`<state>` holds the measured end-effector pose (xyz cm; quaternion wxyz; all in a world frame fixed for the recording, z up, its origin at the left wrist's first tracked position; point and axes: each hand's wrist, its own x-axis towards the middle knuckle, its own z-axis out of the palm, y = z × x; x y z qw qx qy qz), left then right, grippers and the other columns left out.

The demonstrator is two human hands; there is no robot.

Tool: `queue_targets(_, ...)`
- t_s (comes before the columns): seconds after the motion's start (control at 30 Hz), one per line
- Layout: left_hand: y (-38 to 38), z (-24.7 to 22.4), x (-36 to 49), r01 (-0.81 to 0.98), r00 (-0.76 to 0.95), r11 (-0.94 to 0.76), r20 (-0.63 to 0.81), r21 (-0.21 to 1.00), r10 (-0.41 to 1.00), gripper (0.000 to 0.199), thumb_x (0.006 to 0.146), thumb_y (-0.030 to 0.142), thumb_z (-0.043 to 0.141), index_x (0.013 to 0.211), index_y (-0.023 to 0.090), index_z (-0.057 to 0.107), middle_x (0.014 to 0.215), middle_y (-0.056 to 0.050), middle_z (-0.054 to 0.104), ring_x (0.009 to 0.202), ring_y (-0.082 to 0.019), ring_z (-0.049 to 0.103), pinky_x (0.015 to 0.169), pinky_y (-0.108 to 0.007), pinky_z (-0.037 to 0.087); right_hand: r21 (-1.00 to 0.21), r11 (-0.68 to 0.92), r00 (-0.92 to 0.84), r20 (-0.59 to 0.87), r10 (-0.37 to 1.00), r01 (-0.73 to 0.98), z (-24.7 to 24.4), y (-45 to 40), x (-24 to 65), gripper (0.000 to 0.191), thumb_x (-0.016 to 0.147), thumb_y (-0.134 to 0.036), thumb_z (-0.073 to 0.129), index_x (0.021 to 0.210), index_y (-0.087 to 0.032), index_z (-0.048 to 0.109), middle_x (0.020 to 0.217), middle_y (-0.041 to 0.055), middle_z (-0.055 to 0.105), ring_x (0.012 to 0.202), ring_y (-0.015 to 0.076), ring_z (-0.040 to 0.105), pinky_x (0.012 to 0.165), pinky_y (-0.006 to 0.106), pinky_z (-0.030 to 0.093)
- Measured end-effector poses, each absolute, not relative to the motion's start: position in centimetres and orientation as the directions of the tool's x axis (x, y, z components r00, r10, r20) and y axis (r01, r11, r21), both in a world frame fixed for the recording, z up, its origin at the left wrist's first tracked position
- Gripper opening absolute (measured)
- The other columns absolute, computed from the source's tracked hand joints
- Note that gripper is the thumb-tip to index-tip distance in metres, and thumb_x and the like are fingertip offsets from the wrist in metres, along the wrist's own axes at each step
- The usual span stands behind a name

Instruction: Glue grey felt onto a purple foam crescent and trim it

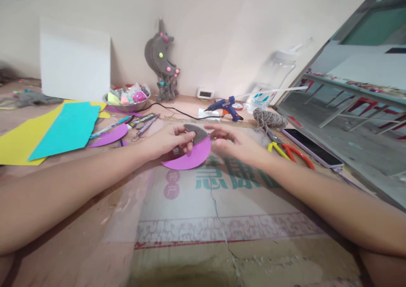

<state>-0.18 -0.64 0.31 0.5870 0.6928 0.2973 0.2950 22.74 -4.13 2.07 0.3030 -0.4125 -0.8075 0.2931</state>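
A purple crescent-shaped piece [190,157] is held above the printed sheet, its upper end covered with grey-brown twine [199,134]. My left hand [174,141] pinches it at the twine-covered part, thumb on top. Close to the right edge of the crescent is my right hand [229,140], its fingers loosely curled and apart, holding nothing that shows. A thin strand seems to run down the sheet below the crescent.
Behind the hands lie a blue glue gun [224,107] and a bowl of pompoms [127,97]. At right are a twine bundle [269,118], orange-handled pliers [293,152] and a phone [312,147]. Yellow [25,137] and turquoise [68,130] sheets lie left.
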Motion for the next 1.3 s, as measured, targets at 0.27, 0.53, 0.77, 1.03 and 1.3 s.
queue_targets(0.27, -0.5, 0.3, -0.2, 0.115, 0.633, -0.157, 0.049, 0.981, 0.773, 0.036, 0.083, 0.047, 0.061, 0.07, 0.015, 0.052, 0.054, 0.003, 0.055, 0.041, -0.003, 0.04, 0.039, -0.016, 0.027, -0.771, 0.393, -0.473, 0.136, 0.87, 0.501, 1.3, -5.3, 21.5, 0.027, 0.087, -0.038, 0.053, 0.067, -0.019, 0.056, 0.062, -0.0022, 0.053, 0.059, 0.0119, 0.05, 0.059, 0.026, 0.041)
queue_targets(0.53, -0.7, 0.3, -0.1, 0.07, 0.593, -0.12, 0.056, 0.99, 0.803, 0.036, 0.083, 0.046, 0.061, 0.069, 0.016, 0.047, 0.054, 0.004, 0.048, 0.044, -0.005, 0.041, 0.042, -0.017, 0.03, -0.425, 0.492, -0.472, 0.158, 0.867, 0.76, 2.4, -3.1, 23.9, 0.022, 0.085, -0.036, 0.054, 0.077, -0.019, 0.065, 0.069, 0.0006, 0.064, 0.062, 0.0136, 0.054, 0.058, 0.026, 0.038)
queue_targets(0.77, -0.7, 0.5, -0.1, 0.105, 0.596, -0.147, 0.056, 0.984, 0.801, 0.035, 0.085, 0.044, 0.06, 0.068, 0.016, 0.048, 0.054, 0.003, 0.049, 0.046, -0.006, 0.043, 0.043, -0.018, 0.031, -0.009, 0.408, -0.393, 0.256, 0.883, 0.913, 3.3, -0.9, 27.0, 0.022, 0.086, -0.035, 0.052, 0.085, -0.022, 0.071, 0.074, 0.0038, 0.069, 0.063, 0.0176, 0.057, 0.056, 0.029, 0.035)
queue_targets(1.03, -0.8, 0.4, -0.2, 0.098, 0.602, -0.12, 0.037, 0.988, 0.797, 0.036, 0.085, 0.044, 0.059, 0.067, 0.016, 0.046, 0.054, 0.003, 0.05, 0.044, -0.005, 0.042, 0.041, -0.017, 0.03, 0.256, 0.209, -0.29, 0.339, 0.895, 0.944, 7.8, -3.3, 27.7, 0.02, 0.082, -0.035, 0.058, 0.084, -0.023, 0.074, 0.067, 0.0075, 0.067, 0.062, 0.0235, 0.06, 0.059, 0.034, 0.038)
queue_targets(1.3, -0.6, 0.3, -0.2, 0.087, 0.617, -0.123, 0.044, 0.989, 0.786, 0.035, 0.085, 0.044, 0.059, 0.07, 0.015, 0.048, 0.055, 0.003, 0.051, 0.045, -0.005, 0.043, 0.043, -0.017, 0.031, -0.049, 0.346, -0.344, 0.033, 0.938, 0.937, 8.7, -2.8, 29.0, 0.032, 0.07, -0.042, 0.073, 0.098, -0.025, 0.074, 0.075, 0.0054, 0.071, 0.065, 0.0234, 0.063, 0.065, 0.037, 0.046)
